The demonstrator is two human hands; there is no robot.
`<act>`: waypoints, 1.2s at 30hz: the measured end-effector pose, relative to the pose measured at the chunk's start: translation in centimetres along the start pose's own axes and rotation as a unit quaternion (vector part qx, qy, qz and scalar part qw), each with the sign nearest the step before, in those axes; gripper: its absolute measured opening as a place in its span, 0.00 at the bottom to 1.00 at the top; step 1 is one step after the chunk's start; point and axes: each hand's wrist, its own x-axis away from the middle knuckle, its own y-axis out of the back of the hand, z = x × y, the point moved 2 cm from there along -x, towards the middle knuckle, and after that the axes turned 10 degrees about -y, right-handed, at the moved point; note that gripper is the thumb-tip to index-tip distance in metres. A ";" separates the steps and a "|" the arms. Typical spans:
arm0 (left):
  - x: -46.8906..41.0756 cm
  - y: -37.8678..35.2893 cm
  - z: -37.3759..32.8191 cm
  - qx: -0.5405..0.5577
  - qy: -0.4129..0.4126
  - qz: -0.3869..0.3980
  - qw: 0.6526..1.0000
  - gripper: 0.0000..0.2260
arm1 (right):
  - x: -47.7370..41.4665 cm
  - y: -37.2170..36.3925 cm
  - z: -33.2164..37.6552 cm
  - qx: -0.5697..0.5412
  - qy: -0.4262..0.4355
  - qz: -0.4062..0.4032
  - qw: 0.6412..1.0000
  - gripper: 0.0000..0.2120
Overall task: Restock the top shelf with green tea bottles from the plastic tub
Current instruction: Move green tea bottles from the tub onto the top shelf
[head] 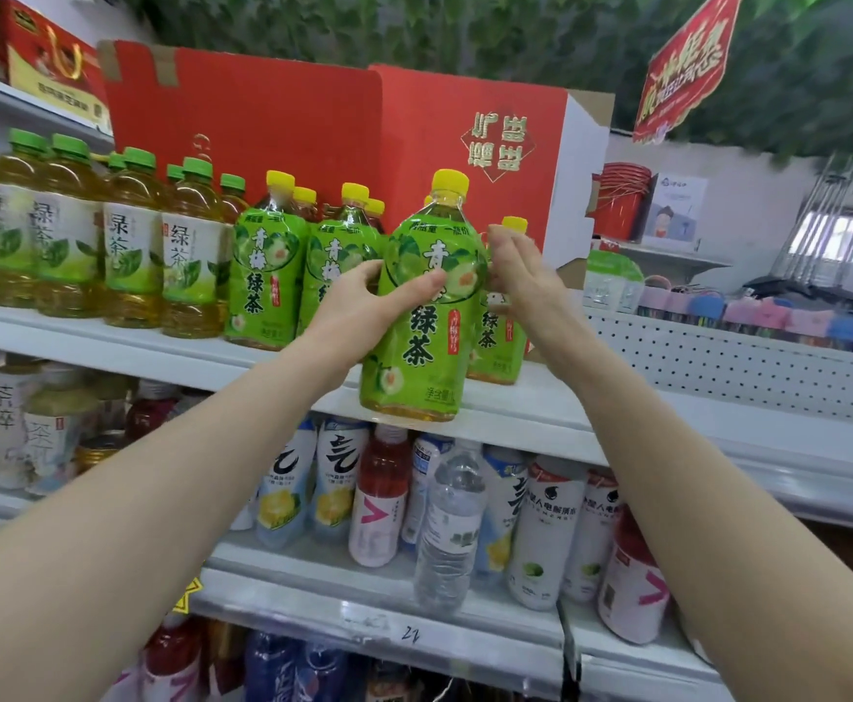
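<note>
behind right hand (pixel 518 276), another bottle (pixel 497 331), seemingly upright.

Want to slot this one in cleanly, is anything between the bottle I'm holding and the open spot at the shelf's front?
Nothing visible does. The held bottle, gripped by the left hand and right hand, hangs at the top shelf edge, ahead of another yellow-capped bottle.

Glossy green film is wrapping the clear plastic green tea bottle (pixel 421 301); the white shelf (pixel 541 412) is looking smooth, the red carton (pixel 313 124) behind matt cardboard.
</note>
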 end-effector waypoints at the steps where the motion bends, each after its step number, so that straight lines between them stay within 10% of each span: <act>1: -0.2 -0.6 -0.4 0.015 -0.006 0.008 1.000 0.51 | 0.7 -0.3 0.6 -0.039 -0.027 0.041 0.998 0.35; 7: -1.4 -3.5 -1.9 0.040 -0.036 0.085 0.995 0.38 | 0.8 1.3 1.6 -0.109 -0.032 0.011 0.993 0.22; 14: -3.4 -1.0 -1.6 -0.307 -0.225 0.042 0.924 0.29 | -0.4 2.9 0.0 -0.039 -0.047 -0.077 0.995 0.30; 24: -3.9 -1.5 3.9 -0.491 -0.226 0.099 0.835 0.46 | -1.7 0.6 -3.2 0.053 -0.025 -0.126 0.990 0.32; 31: -4.2 -2.3 4.7 -0.507 -0.214 0.112 0.827 0.51 | 0.5 -1.5 -1.3 0.454 0.063 -0.218 0.862 0.44; 36: -4.3 -2.7 5.2 -0.494 -0.199 0.109 0.840 0.52 | 0.1 -1.7 -2.6 0.500 0.063 -0.208 0.838 0.47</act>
